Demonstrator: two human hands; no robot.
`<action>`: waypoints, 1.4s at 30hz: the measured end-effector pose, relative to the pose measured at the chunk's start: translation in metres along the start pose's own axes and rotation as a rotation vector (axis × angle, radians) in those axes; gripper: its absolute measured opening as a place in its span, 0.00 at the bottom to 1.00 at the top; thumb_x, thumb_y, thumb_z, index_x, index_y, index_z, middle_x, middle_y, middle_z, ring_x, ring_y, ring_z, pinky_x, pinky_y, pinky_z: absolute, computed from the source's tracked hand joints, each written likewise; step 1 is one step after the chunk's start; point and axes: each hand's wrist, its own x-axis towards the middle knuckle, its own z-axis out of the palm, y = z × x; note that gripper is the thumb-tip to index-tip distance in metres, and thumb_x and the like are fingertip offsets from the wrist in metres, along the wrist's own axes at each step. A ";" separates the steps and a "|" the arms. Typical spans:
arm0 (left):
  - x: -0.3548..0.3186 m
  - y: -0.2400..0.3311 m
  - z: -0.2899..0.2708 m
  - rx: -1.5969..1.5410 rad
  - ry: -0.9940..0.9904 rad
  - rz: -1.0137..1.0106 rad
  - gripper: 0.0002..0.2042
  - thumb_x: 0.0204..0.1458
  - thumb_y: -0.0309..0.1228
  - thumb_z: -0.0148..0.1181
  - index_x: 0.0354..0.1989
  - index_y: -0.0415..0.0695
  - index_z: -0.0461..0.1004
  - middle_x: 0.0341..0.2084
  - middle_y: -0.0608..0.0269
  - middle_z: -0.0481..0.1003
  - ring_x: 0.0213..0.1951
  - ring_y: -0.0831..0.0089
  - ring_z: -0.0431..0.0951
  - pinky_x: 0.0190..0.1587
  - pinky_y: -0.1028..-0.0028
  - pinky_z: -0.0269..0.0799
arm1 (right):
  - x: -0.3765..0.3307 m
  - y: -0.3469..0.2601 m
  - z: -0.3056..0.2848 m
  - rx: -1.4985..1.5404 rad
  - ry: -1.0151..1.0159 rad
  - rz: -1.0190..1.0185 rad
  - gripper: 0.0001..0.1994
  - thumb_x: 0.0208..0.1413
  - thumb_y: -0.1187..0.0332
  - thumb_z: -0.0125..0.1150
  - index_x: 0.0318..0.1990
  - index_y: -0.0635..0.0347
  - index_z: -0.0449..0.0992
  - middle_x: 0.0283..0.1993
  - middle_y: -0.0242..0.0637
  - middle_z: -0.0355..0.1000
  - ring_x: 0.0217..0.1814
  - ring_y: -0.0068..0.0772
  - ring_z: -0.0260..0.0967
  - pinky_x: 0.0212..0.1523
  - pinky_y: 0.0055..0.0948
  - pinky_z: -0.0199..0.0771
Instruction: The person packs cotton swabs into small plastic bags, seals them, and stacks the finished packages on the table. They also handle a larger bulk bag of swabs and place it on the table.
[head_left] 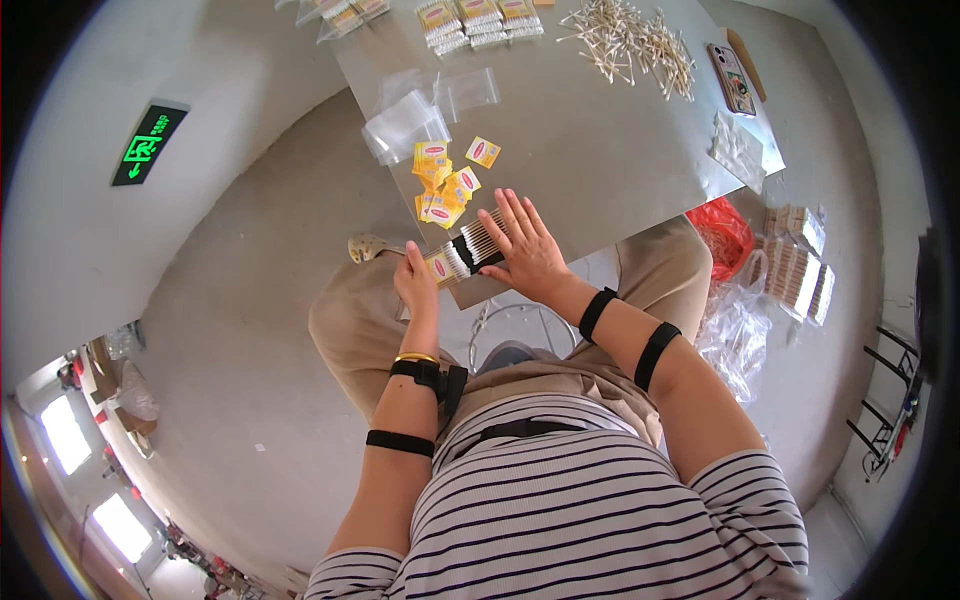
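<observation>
At the table's near left corner, my left hand grips the near end of a flat row of cotton swabs. A yellow and white label card lies on that end, by my left thumb. A black band or holder crosses the row; its full shape is hidden. My right hand lies flat over the far end of the swabs, fingers stretched out, covering part of them. Just beyond the row is a loose heap of yellow label cards, with a single card apart from it.
Clear plastic bags lie behind the cards. Farther back are stacked swab packs, a loose swab pile and a phone. Right of the metal table, a red bag and swab bundles stand on the floor.
</observation>
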 end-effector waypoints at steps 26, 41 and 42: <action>-0.008 0.010 0.010 -0.210 0.031 -0.080 0.33 0.69 0.54 0.42 0.32 0.28 0.74 0.24 0.55 0.76 0.28 0.69 0.74 0.35 0.64 0.71 | 0.003 -0.044 0.012 -0.048 -0.062 0.039 0.46 0.59 0.32 0.47 0.76 0.55 0.50 0.80 0.57 0.38 0.83 0.54 0.30 0.80 0.51 0.30; -0.013 -0.016 -0.030 -0.532 -0.071 -0.363 0.24 0.68 0.54 0.45 0.38 0.42 0.73 0.23 0.68 0.73 0.24 0.77 0.73 0.28 0.74 0.71 | -0.007 -0.013 0.005 -0.004 -0.028 -0.010 0.45 0.61 0.40 0.52 0.76 0.63 0.48 0.81 0.45 0.42 0.83 0.43 0.35 0.80 0.44 0.34; -0.016 -0.018 -0.030 -0.461 -0.121 -0.320 0.24 0.68 0.53 0.46 0.35 0.43 0.73 0.23 0.69 0.73 0.22 0.79 0.72 0.26 0.75 0.70 | -0.007 -0.014 0.004 -0.009 -0.038 -0.005 0.46 0.61 0.40 0.53 0.76 0.64 0.48 0.81 0.46 0.42 0.83 0.44 0.35 0.80 0.45 0.34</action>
